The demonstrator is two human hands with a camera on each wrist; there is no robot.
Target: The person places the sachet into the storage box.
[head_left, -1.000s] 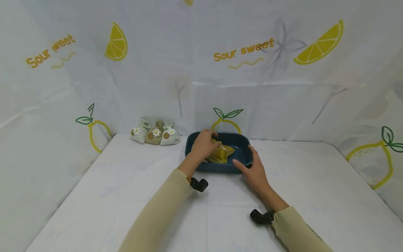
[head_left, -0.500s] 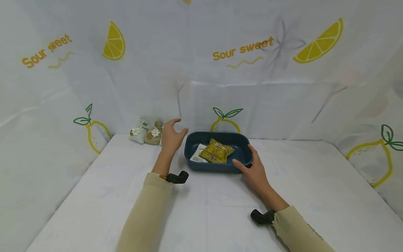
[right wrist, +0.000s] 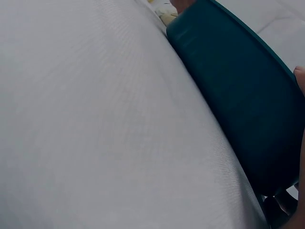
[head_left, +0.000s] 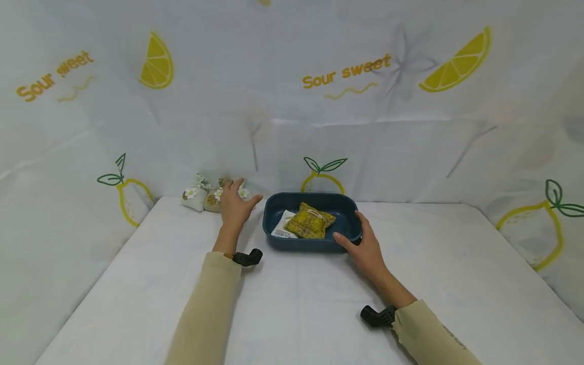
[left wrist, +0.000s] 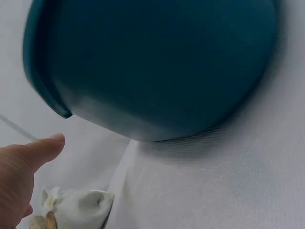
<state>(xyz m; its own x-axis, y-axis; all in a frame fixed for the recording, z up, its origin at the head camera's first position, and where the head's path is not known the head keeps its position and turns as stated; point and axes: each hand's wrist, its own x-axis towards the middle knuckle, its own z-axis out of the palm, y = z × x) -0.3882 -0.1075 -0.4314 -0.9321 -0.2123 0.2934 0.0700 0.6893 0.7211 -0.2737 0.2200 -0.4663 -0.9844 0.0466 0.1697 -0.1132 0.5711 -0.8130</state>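
A dark blue plastic bin (head_left: 310,245) stands at the back of the table. My right hand (head_left: 368,256) grips its right end, thumb over the front rim and fingers along the side; the right wrist view shows the bin's wall (right wrist: 238,95). Inside lie a yellow-green patterned pouch (head_left: 311,221) and, partly beneath it, a white printed one (head_left: 283,229). Left of the bin, my left hand (head_left: 234,209) reaches over small drawstring sachets with daisies, thumb and fingers spread apart. A pale sachet (head_left: 193,198) and a tan one (head_left: 212,201) show; a third white sachet (left wrist: 83,207) is mostly hidden by the hand.
White cloth covers the table (head_left: 296,314). Directly behind the bin and sachets rises a fabric backdrop (head_left: 283,142) printed with lemons. Black wrist cameras sit on the left wrist (head_left: 248,257) and right wrist (head_left: 377,316).
My left hand has let go of the yellow-green pouch in the bin, come out leftward and lowered over the sachets. The right hand keeps its hold on the bin; the head view has shifted slightly.
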